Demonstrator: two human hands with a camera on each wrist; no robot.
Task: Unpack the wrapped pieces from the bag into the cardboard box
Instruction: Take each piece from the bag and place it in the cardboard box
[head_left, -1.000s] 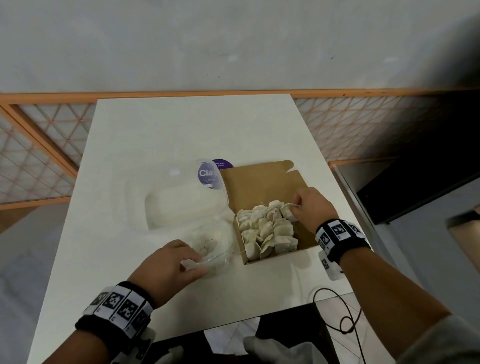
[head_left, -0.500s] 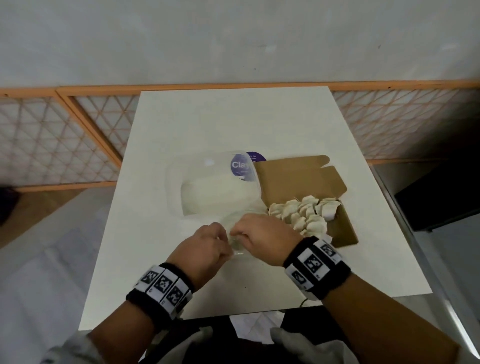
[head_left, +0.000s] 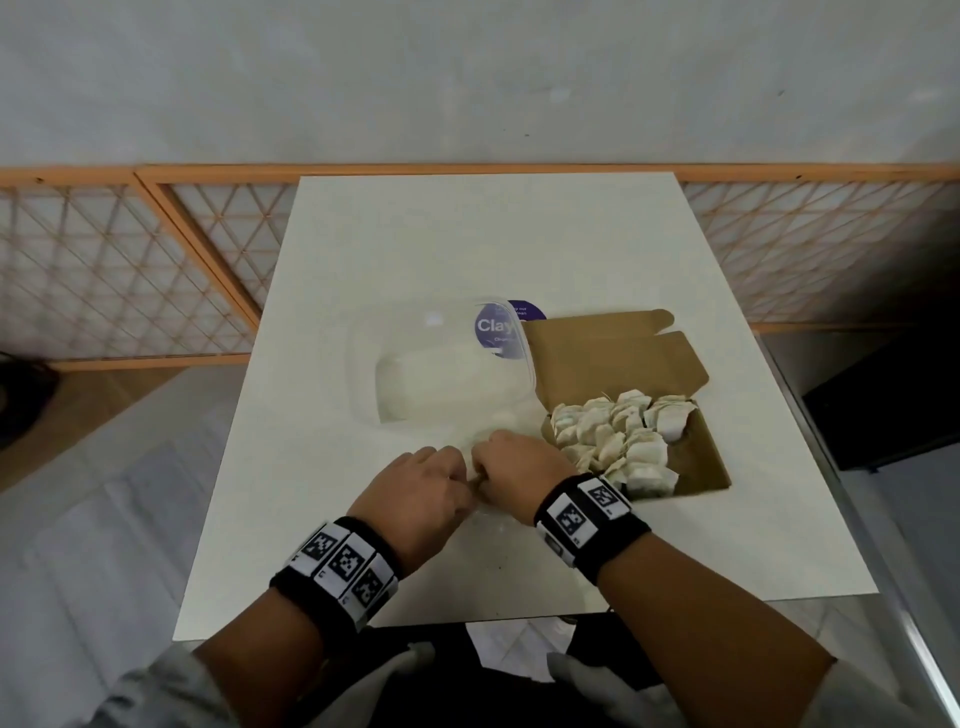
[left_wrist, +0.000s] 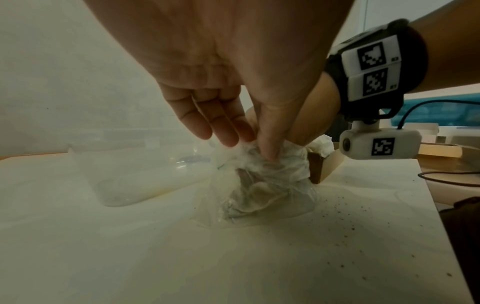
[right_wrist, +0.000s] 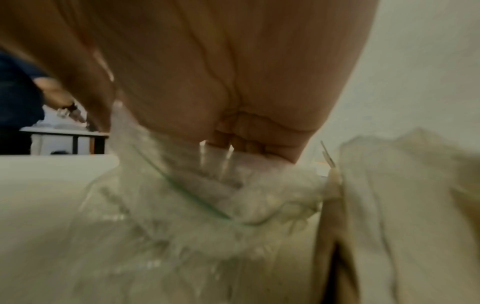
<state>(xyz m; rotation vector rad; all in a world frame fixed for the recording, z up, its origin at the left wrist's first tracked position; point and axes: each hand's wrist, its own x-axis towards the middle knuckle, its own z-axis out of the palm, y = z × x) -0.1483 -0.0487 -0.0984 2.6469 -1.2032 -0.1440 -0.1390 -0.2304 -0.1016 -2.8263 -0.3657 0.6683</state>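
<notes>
The thin, crinkly clear bag (left_wrist: 262, 185), light and limp on the counter (head_left: 363, 519) just left of the cardboard box (head_left: 675, 457) heaped with wrapped pieces (head_left: 613, 436), is best held at its mouth, where the left hand (head_left: 415, 493) pinches film and the right hand (head_left: 519, 473) digs in with curled fingers, a clear tub (head_left: 447, 374) standing close behind.

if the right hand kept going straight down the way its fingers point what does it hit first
Most likely the clear plastic bag it is already reaching into, then the wrapped pieces inside; the right hand hides its own fingertips.
</notes>
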